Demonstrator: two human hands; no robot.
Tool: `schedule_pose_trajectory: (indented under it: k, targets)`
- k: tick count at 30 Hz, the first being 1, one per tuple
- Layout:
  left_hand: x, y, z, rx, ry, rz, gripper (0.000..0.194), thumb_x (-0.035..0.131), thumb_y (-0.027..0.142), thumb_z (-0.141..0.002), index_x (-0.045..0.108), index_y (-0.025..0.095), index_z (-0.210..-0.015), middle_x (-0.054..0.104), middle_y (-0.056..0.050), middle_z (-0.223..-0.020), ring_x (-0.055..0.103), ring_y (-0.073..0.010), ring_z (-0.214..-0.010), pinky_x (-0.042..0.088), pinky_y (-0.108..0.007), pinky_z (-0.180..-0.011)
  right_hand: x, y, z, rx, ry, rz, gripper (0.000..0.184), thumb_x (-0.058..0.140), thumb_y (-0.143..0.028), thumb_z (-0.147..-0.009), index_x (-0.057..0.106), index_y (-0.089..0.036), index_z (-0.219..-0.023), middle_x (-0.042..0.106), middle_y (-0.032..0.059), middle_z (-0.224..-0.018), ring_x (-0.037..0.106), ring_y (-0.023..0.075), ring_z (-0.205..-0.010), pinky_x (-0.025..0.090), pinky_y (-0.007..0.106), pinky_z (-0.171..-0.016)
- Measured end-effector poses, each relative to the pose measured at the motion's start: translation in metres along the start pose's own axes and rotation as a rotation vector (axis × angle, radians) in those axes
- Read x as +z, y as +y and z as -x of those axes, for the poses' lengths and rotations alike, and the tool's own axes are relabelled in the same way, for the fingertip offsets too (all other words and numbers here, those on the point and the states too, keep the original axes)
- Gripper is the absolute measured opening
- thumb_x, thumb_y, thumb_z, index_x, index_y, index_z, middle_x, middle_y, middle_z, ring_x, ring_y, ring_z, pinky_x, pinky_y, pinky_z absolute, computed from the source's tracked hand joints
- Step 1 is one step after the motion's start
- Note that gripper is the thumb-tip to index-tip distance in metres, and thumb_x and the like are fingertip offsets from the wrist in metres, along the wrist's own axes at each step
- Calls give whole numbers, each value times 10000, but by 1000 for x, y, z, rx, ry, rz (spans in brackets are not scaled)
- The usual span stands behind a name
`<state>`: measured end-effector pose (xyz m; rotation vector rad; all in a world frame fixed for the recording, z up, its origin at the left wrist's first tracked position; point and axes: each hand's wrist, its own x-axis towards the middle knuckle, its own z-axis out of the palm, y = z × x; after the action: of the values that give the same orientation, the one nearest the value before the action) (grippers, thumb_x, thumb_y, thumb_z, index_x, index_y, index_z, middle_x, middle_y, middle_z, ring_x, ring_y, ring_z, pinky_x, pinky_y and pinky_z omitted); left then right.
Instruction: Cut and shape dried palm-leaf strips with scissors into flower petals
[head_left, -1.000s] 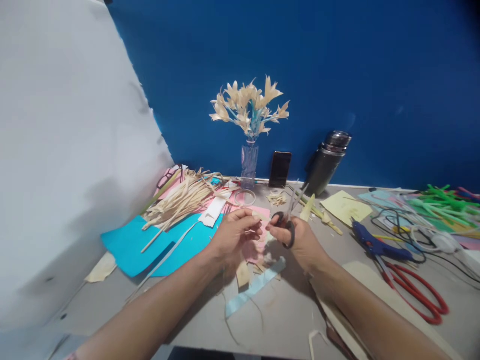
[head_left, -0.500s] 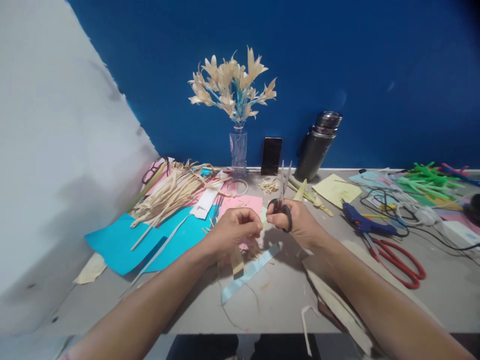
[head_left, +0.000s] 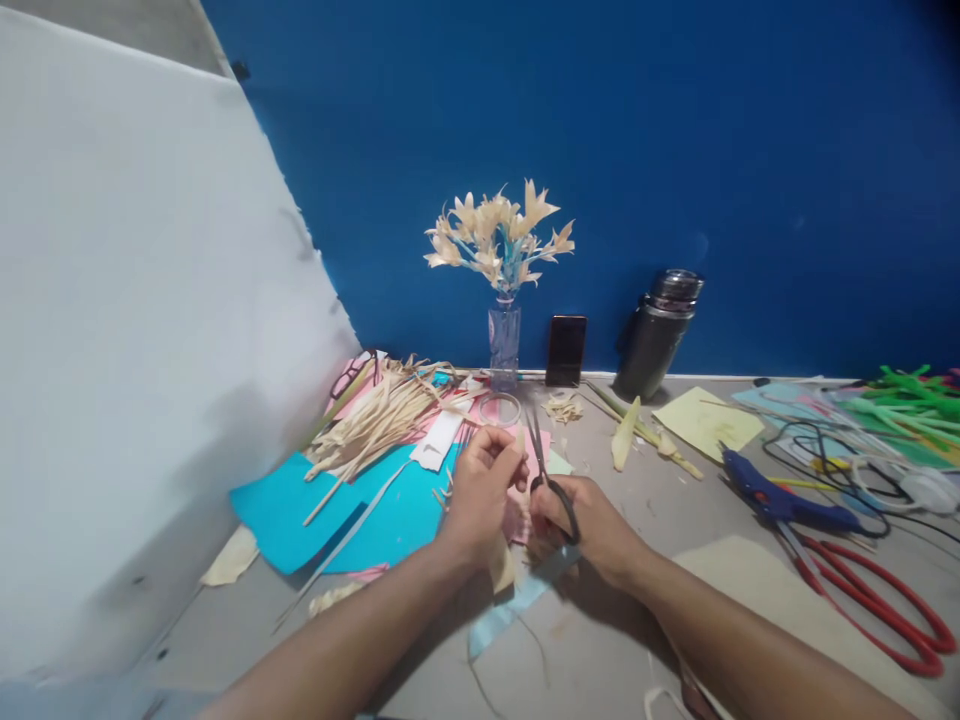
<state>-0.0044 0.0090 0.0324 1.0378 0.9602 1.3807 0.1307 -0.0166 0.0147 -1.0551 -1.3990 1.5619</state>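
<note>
My left hand (head_left: 484, 490) pinches a small pale piece of dried husk (head_left: 521, 440), its tip showing above the fingertips. Close to its right, my right hand (head_left: 592, 525) is closed around black-handled scissors (head_left: 562, 500). Their blades point up, blurred and close together, beside the husk piece. Beneath the hands are pink paper (head_left: 517, 520) and a light blue ribbon (head_left: 510, 612). Pale husk flowers (head_left: 499, 235) on blue stems stand in a clear bottle (head_left: 505, 345) at the back.
A bundle of dried husk strips (head_left: 375, 420) and blue sheets (head_left: 397, 515) lie left. A phone (head_left: 566, 350) and a dark flask (head_left: 656, 340) lean on the blue wall. Right are a blue glue gun (head_left: 784, 498), red-handled scissors (head_left: 877, 600), cables and green pipe cleaners (head_left: 915, 395).
My view has tilted up and shifted left. The scissor blades, spread apart before, are now closer together and nearer the left hand. A husk tip now shows above the left fingertips.
</note>
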Motion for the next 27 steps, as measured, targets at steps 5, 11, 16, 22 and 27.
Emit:
schedule_pose_trajectory:
  k: [5, 11, 16, 22, 27]
  targets:
    - [3, 3, 2, -26, 8, 1, 238, 677, 355, -801, 509, 192, -758, 557, 36, -607, 504, -86, -521, 421, -208, -550, 2, 3, -1, -6, -23, 1, 524, 694, -658, -724, 499, -187, -603, 510, -13, -529, 447, 125, -482, 334, 243, -467]
    - [6, 7, 6, -11, 30, 1, 235, 699, 335, -782, 514, 192, -754, 549, 41, -610, 499, -86, -519, 431, -213, -552, 3, 7, 1, -11, -21, -3, 548, 693, -682, -718, 505, -179, -602, 506, -15, -532, 432, 122, -496, 334, 241, -487]
    - [6, 8, 6, -3, 38, -22, 228, 687, 333, -790, 521, 189, -732, 552, 38, -596, 496, -86, -519, 430, -212, -553, 2, 7, -1, -26, -16, 40, 575, 691, -706, -710, 508, -174, -593, 500, -10, -536, 416, 117, -500, 304, 236, -480]
    - [4, 6, 4, -18, 47, -27, 216, 697, 324, -781, 534, 189, -741, 570, 29, -606, 519, -94, -531, 442, -224, -576, 1, 9, -1, -22, -21, 30, 574, 683, -694, -733, 504, -167, -591, 464, -18, -542, 384, 108, -512, 301, 238, -499]
    - [5, 8, 6, -22, 44, -25, 230, 694, 336, -791, 530, 188, -729, 570, 30, -609, 518, -90, -529, 439, -220, -570, 1, 12, -1, -4, -28, 6, 555, 681, -683, -738, 511, -170, -614, 470, -20, -551, 401, 115, -521, 311, 242, -510]
